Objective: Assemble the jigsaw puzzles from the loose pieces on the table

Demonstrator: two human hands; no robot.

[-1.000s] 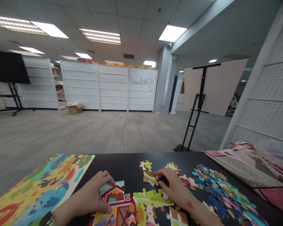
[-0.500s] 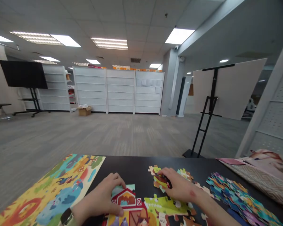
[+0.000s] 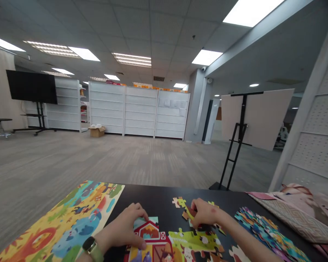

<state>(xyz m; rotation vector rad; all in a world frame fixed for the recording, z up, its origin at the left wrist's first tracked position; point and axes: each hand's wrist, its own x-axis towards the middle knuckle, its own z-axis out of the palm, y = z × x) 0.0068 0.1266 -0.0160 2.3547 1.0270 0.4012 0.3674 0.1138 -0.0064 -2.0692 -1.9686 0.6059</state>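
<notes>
My left hand rests with thumb and fingers apart on the left part of a joined jigsaw section, which shows a red barn. A green field section with white sheep adjoins it on the right. Beyond that, my right hand has its fingers closed on a puzzle piece, green and brown, which looks tilted. Part of that piece is hidden by the fingers. Loose pieces lie just past it, and other loose pieces are partly covered by my right hand and forearm.
A colourful animal picture board lies on the left of the black table. To the right is a heap of teal and purple puzzle pieces, with a patterned cloth bag beyond. A black easel stands past the table.
My right hand has shifted slightly right, and the puzzle piece in its fingers is now tilted up. My left hand stays on the barn section. The camera view has tipped up a little.
</notes>
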